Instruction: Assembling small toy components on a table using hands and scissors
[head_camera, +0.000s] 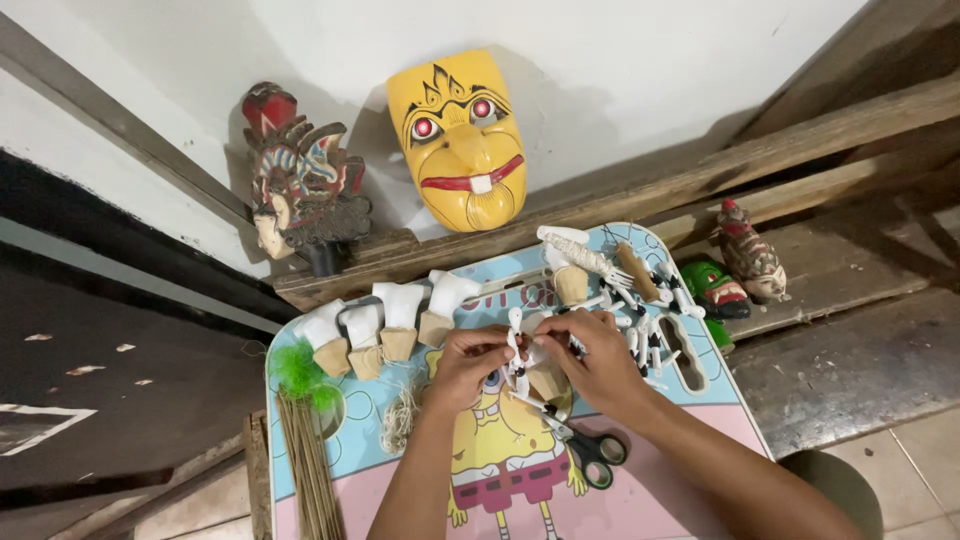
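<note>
Left hand (468, 362) and right hand (598, 358) meet over the middle of a small desk (690, 440) with a pale blue and pink cartoon-printed top. Both hands pinch a small white puppet figure (520, 350) between fingertips — left fingers closed on its left side, right fingers curled over its right. The figure sits upright between the two hands, its tan wooden base (547, 382) pointing down toward the desk surface.

Just below the hands: black-handled scissors (590, 450), lying flat, blades angled up toward the figure. Left of the left hand, a loose coil of pale string (400, 420).

Along the far-left edge of the desk, a row of four white-and-tan puppet bodies (385, 325), touching one another. Far right of the desk: a scatter of small white limb pieces (650, 320), plus a larger string-wrapped piece (575, 262) behind them.

Near-left corner — a bundle of thin bamboo sticks (308, 470) with a tuft of green feathers (298, 372) at the top end.

Behind the desk, on a wooden ledge against the white wall: a yellow mask (460, 140) with red eyes, and beside it a dark carved mask (300, 180). Right of the desk, on planks, a green mask (714, 288) and a small carved head (750, 255).
</note>
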